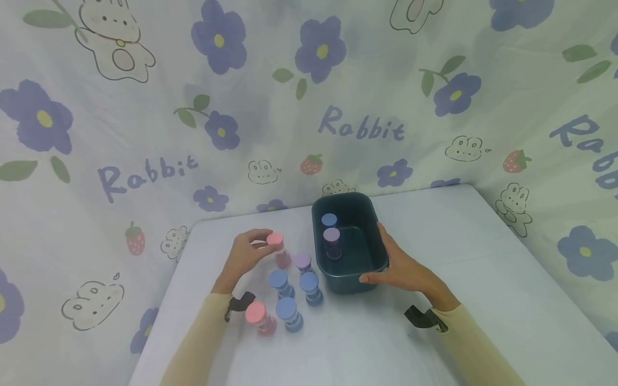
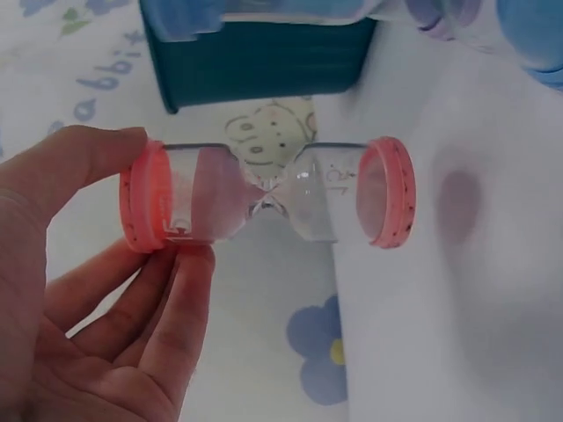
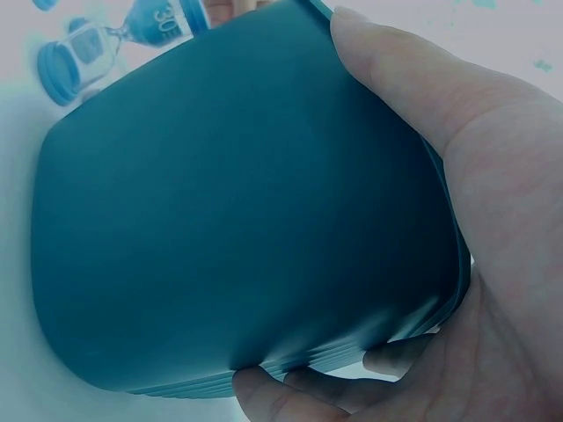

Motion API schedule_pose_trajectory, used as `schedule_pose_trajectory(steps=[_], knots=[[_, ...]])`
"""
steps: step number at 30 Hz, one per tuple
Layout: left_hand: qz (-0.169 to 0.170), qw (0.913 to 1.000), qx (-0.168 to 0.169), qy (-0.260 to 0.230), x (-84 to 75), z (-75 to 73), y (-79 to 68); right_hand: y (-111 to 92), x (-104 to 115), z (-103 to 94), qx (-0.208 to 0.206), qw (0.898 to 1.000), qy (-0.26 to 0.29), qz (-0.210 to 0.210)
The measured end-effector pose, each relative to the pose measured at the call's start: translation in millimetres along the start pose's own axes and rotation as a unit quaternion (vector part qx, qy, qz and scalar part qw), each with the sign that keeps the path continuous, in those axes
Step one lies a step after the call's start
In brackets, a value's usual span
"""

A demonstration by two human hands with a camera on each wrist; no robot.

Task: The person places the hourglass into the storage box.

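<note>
My left hand (image 1: 245,254) pinches a pink sand timer (image 2: 215,189) by one cap, thumb on one side and fingertips on the other. Its glass shows pink sand and hangs over the table, left of a dark teal plastic bin (image 1: 345,283). The right hand (image 1: 407,267) grips that bin at its right near corner, thumb at the rim and fingers curled along the long side. Inside the bin a purple sand timer (image 1: 331,236) stands upright, with a blue sand timer (image 1: 329,220) behind it, mostly hidden.
Between the left arm and the bin stand another purple sand timer (image 1: 303,261), three blue ones including the nearest blue timer (image 1: 287,309), and a second pink timer (image 1: 257,312) beside the left wrist. A patterned cloth (image 1: 270,134) hangs behind the white table (image 1: 434,225).
</note>
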State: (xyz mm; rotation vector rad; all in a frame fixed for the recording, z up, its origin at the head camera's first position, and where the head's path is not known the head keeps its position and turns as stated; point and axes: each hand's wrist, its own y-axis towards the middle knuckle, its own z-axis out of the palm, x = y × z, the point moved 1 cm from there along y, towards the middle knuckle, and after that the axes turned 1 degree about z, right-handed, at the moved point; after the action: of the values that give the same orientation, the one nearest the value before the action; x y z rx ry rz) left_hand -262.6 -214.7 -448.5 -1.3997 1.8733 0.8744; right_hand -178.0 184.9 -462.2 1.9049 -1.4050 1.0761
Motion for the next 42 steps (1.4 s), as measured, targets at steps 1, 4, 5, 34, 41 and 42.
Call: schedule_pose_trajectory(steps=[1, 4, 5, 34, 41, 42], knots=[[0.003, 1.0, -0.001, 0.0, -2.3, -2.2, 0.3, 0, 0, -0.1, 0.0, 1.0, -0.001, 0.0], [0.016, 0.9998, -0.006, -0.009, -9.6, -8.5, 1.0, 0, 1, -0.7, 0.0, 1.0, -0.004, -0.002], [0.022, 0.9997, -0.008, -0.01, -12.3, -10.6, 1.2, 0, 1, -1.0, -0.001, 1.0, -0.005, -0.003], [0.138, 0.9894, -0.016, -0.043, -87.4, -26.2, 25.1, 1, 0, 0.4, -0.003, 1.0, -0.012, 0.0], [0.138, 0.9889, -0.006, -0.055, -100.4, -21.1, 33.3, 1, -1, 0.6, -0.005, 1.0, -0.013, -0.001], [0.139, 0.9887, -0.003, -0.055, -102.0, -20.2, 34.6, 2, -2, 0.7, -0.005, 1.0, -0.015, -0.001]])
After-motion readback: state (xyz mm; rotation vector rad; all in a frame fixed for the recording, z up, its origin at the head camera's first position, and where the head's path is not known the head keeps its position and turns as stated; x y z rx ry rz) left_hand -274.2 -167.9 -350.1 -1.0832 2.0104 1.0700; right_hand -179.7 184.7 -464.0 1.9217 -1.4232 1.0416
